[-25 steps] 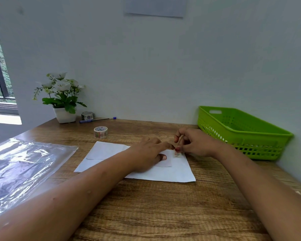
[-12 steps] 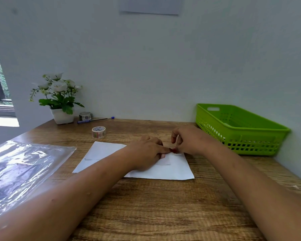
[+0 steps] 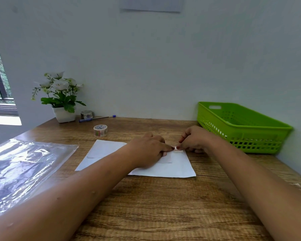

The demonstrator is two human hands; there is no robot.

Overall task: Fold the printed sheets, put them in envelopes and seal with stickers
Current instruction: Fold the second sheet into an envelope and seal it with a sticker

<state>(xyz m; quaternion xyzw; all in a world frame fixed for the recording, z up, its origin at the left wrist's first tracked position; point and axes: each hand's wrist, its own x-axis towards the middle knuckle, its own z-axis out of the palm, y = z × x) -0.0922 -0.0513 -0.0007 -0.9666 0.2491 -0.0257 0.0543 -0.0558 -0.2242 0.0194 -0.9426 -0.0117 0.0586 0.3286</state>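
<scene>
The white envelope (image 3: 178, 168) lies flat on the wood-grain bench (image 3: 163, 206) before a pale grey wall (image 3: 146, 58). The left hand (image 3: 148, 152) presses it, forefinger straight; the right hand's (image 3: 193, 140) grip pinches a small sticker (image 3: 177, 148) at its far edge. Right of the envelope stands a green basket (image 3: 250, 141).

No wording is being shown legibly. Coloured printing is being carried on the sticker roll (image 3: 100, 130) and on the second roll (image 3: 86, 114) beside the plant pot (image 3: 64, 114), but it is too small to read.
</scene>
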